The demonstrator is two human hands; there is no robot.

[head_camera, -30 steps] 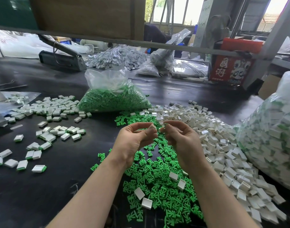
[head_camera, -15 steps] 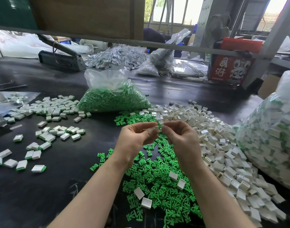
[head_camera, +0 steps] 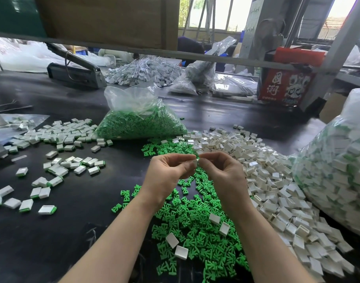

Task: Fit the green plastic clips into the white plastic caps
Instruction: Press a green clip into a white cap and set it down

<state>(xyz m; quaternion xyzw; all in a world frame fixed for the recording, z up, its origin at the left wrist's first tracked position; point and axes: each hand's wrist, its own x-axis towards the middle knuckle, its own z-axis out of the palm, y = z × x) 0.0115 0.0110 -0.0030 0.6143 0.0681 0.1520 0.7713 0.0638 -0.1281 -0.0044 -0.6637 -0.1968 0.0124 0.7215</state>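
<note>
- Overhead, I see a workshop shelf above the glossy black table point(head_camera: 73, 231).
- Left hand point(head_camera: 167, 174) and right hand point(head_camera: 222, 176) pinch one boxy white cap point(head_camera: 195, 162) over spiky green clips point(head_camera: 197, 227) mid-table.

Matt black table point(head_camera: 77, 231); glossy green clips point(head_camera: 197, 227); crinkled clear bag point(head_camera: 132, 99).

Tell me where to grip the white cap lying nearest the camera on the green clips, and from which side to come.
Take that white cap by its two opposite short walls, coming straight down from above. It lies flat on the loose green clips with its broad face up, turned like a diamond, so its edges stand free. Its neighbour cap almost touches its upper-left corner, so pinch across the other corners.
</note>
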